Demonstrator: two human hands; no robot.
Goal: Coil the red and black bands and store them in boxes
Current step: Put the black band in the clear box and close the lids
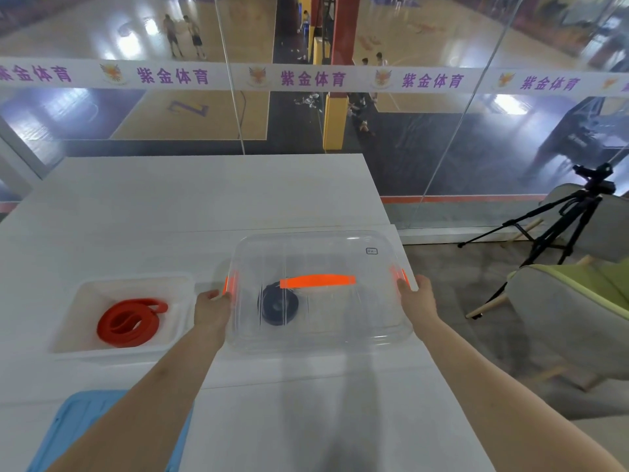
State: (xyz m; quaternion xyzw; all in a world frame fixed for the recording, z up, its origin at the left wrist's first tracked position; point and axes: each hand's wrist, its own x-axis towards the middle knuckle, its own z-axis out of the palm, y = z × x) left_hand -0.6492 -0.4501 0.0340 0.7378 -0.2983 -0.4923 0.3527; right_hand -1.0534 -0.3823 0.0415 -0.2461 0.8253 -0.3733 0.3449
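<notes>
A clear plastic box (357, 318) with a clear lid and an orange handle (318, 280) stands on the white table. Inside it lies the coiled black band (278, 307), seen through the lid. My left hand (213, 310) presses on the box's left orange latch (230, 283). My right hand (416, 298) presses on the right orange latch (399, 274). To the left, an open white box (85, 338) holds the loosely coiled red band (131, 321).
A blue lid (68, 434) lies at the table's near left edge. The white table (204, 199) ends just right of the clear box. Beyond it stand a grey-green chair (571, 308) and a black tripod (558, 226). A glass wall runs behind the table.
</notes>
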